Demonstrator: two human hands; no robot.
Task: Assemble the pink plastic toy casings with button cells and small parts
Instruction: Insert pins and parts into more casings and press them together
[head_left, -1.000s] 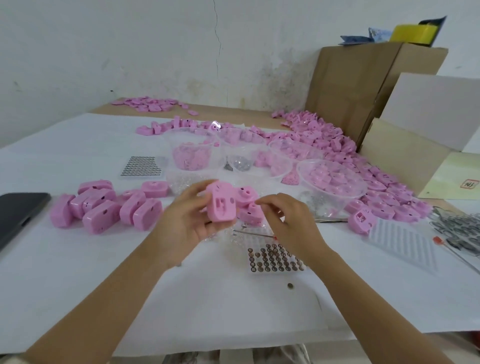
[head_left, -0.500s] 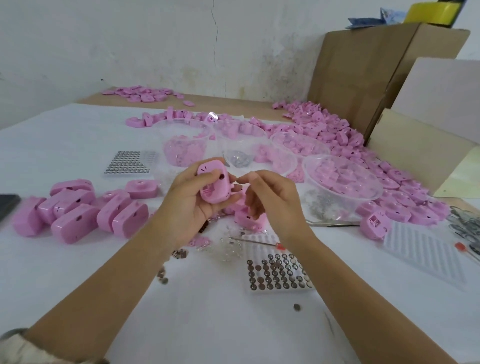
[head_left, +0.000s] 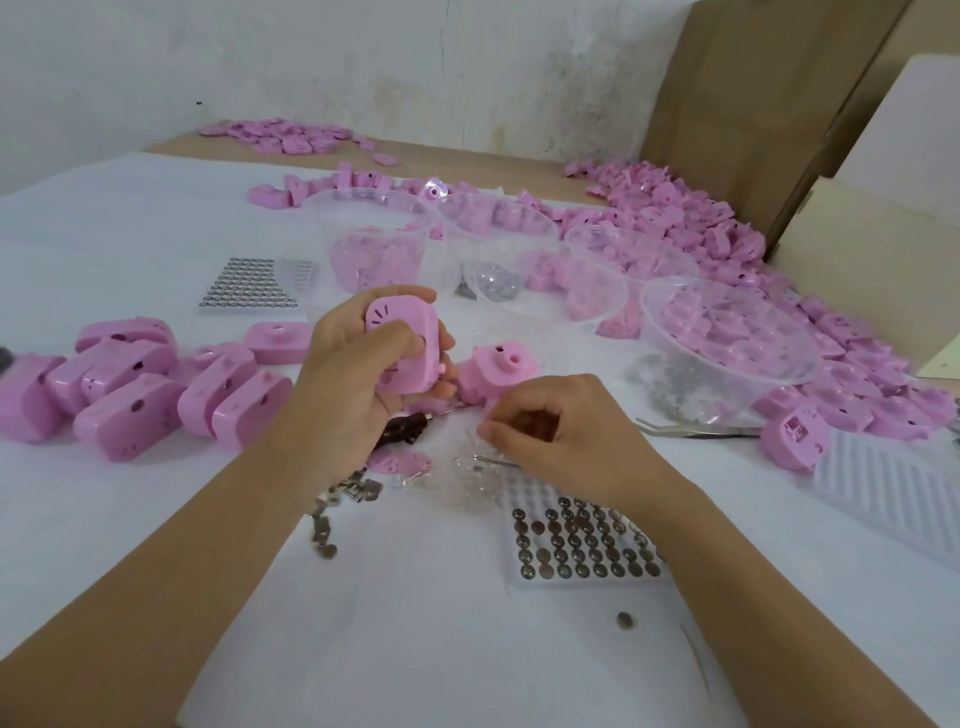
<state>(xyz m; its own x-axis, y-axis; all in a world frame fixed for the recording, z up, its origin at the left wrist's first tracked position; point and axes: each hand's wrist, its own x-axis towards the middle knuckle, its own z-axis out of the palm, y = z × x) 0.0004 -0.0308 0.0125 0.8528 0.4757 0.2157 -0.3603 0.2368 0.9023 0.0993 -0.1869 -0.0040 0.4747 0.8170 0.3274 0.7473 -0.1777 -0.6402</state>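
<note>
My left hand grips a pink toy casing above the table, its slotted face toward me. My right hand is lower and to the right, fingers curled, its fingertips pinching down into a heap of small clear parts; what it pinches is too small to tell. A tray of button cells lies under my right wrist, and one loose cell lies in front of it. Another pink casing sits just behind my right hand.
A group of closed pink casings lies at the left. Clear bowls of pink and metal parts stand behind, with a long heap of pink pieces toward the cardboard boxes. Tweezers, small metal contacts and a white ribbed tray lie nearby.
My left hand has turned the casing so its slotted face shows. My right hand has left the casing and dropped down to the clear parts beside the cell tray.
</note>
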